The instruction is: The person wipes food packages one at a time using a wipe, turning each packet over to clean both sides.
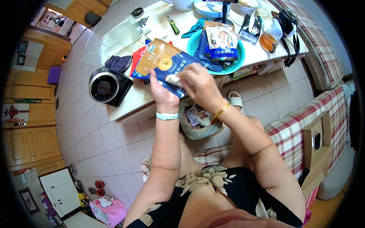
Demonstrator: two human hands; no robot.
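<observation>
Left hand palm-up, gripping a gold-and-blue pouch, right hand angled across it, pinching a white wad

One wide, dark-edged view looks from the person's head, forward and steeply down; the dress is nearest, the left hand and right hand mid-range, the table far; wooden doors edge the left, a checked seat the right.
</observation>
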